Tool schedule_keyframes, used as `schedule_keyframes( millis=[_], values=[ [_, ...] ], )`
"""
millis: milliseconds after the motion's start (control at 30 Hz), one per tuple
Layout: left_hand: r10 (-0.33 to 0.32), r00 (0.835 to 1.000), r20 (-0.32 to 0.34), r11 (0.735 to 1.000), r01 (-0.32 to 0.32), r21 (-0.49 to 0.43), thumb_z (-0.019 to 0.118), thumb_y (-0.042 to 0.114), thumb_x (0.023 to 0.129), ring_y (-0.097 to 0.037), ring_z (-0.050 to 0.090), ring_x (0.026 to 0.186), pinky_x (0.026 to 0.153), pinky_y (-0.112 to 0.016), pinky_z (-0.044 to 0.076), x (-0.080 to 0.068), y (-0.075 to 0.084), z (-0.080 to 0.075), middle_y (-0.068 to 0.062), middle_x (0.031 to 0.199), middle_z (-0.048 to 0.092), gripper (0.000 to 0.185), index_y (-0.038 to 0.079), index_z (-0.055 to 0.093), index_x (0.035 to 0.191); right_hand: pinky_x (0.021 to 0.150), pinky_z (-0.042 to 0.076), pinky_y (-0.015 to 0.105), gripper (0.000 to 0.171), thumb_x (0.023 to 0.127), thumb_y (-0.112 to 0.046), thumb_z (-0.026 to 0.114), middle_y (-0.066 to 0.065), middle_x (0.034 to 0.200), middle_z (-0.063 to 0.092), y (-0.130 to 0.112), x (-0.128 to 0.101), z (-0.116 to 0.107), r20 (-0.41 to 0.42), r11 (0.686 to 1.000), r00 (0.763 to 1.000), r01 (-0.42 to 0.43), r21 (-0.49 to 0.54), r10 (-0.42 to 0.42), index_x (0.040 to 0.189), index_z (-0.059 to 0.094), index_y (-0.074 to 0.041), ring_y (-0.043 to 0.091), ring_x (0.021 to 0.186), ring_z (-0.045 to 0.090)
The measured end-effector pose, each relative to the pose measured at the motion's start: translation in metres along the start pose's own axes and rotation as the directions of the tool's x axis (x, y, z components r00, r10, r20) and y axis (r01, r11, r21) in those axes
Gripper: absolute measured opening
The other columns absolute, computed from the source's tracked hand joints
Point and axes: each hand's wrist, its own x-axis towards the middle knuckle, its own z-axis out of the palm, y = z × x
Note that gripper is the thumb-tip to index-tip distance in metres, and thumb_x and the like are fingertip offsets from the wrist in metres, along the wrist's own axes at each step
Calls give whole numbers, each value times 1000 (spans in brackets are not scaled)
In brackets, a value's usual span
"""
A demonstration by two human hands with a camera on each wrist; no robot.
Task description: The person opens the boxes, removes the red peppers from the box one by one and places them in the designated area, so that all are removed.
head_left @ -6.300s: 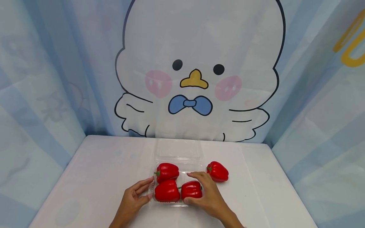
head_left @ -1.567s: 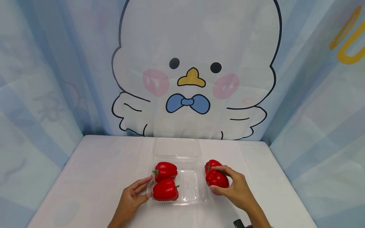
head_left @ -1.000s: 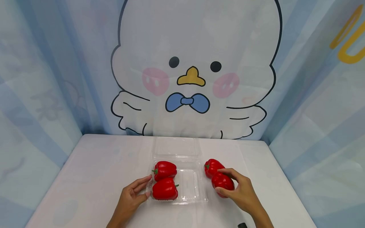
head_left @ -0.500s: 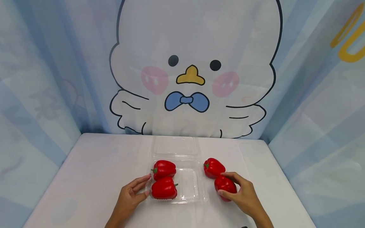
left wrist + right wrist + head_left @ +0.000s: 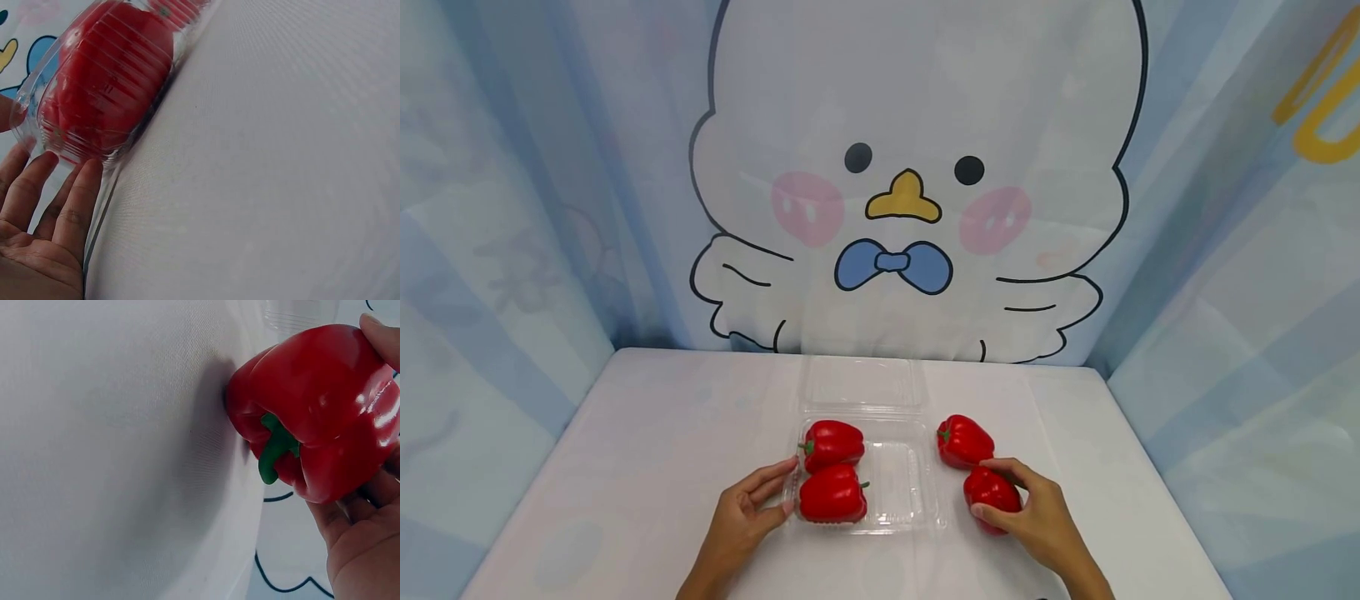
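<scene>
My right hand (image 5: 1037, 508) holds a red bell pepper (image 5: 991, 498) between thumb and fingers, right of the container. Its green stem (image 5: 276, 447) shows in the right wrist view, the pepper close over the table with a shadow beside it. Just behind it lies another red bell pepper (image 5: 964, 442). Two more, a rear pepper (image 5: 833, 444) and a front pepper (image 5: 832, 495), lie side by side in the left half of a clear plastic clamshell container (image 5: 898, 531). My left hand (image 5: 739, 517) touches the container's left side with thumb and fairly straight fingertips.
The container's clear lid (image 5: 861, 383) lies folded back toward the rear edge of the white-covered table (image 5: 692, 417). Behind the table hangs a curtain (image 5: 910, 100) with a cartoon bird, and more curtain (image 5: 490, 250) flanks the sides.
Since the earliest frame, the right hand has taken one pepper out of the container's right half to the table's right side. Lately it has shifted slightly nearer; the left hand stays put.
</scene>
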Motion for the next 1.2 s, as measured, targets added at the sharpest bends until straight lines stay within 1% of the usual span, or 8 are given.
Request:
schedule_keyframes(
  millis=[133, 300, 433, 533, 633, 733, 933, 1200],
  values=[
    [16, 1000, -2, 1000, -16, -3, 74, 6, 87, -8, 57, 128, 94, -19, 53, 0, 0, 0, -7, 143, 58, 52, 12, 59, 136, 86, 61, 39, 65, 65, -36, 93, -1, 127, 65, -2, 0, 2, 1, 1000, 1000, -3, -3, 3, 122, 64, -32, 23, 117, 59],
    [47, 999, 8, 999, -48, 7, 73, 6, 88, -8, 58, 128, 94, -19, 53, -1, -1, -1, -10, 144, 57, 52, 9, 57, 137, 86, 60, 44, 65, 65, -37, 93, 4, 129, 64, -6, 2, 4, 11, 1000, 1000, 2, -20, -2, 123, 66, -31, 26, 117, 59],
    [44, 999, 6, 999, -44, 5, 73, 7, 88, -8, 58, 128, 94, -20, 53, 0, -2, -2, -9, 144, 57, 51, 10, 58, 137, 89, 59, 47, 63, 65, -39, 93, 4, 129, 63, -8, 3, 6, 38, 999, 999, 13, -41, -11, 122, 67, -34, 26, 119, 58],
    [43, 999, 8, 999, -43, 9, 73, 8, 89, -7, 58, 128, 94, -20, 53, 1, -4, -2, -9, 145, 57, 51, 11, 58, 137, 91, 59, 46, 61, 64, -40, 93, -1, 124, 64, -8, 5, 7, 62, 998, 998, 20, -54, -17, 120, 67, -37, 24, 117, 59],
    [38, 999, 6, 999, -38, 6, 73, 7, 88, -6, 58, 127, 94, -20, 53, 1, -4, -1, -8, 145, 57, 51, 12, 58, 137, 90, 59, 43, 59, 63, -40, 93, -5, 117, 65, -8, 5, 6, 79, 997, 996, 33, -68, -28, 118, 69, -36, 21, 111, 59],
    [31, 999, 7, 1000, -31, -5, 73, 7, 89, -4, 57, 127, 93, -20, 54, 1, -4, -1, -6, 145, 57, 51, 13, 58, 137, 88, 60, 40, 58, 63, -40, 93, -6, 114, 65, -7, 6, 6, 84, 994, 996, 47, -94, -39, 116, 70, -34, 18, 106, 59],
    [42, 999, 18, 999, -42, 0, 72, 8, 90, -4, 57, 128, 95, -20, 52, 0, -3, -2, -7, 145, 56, 51, 12, 57, 138, 88, 59, 41, 60, 63, -41, 94, -6, 116, 65, -6, 5, 10, 82, 990, 995, 59, -130, -49, 117, 69, -32, 18, 106, 58],
    [41, 999, 9, 999, -41, -3, 72, 6, 89, -5, 58, 127, 96, -19, 52, 0, -1, -1, -9, 145, 57, 50, 10, 58, 137, 87, 60, 40, 65, 61, -43, 94, -8, 120, 63, -6, 3, 15, 70, 989, 994, 94, -113, -87, 119, 65, -38, 19, 113, 57]
  ],
)
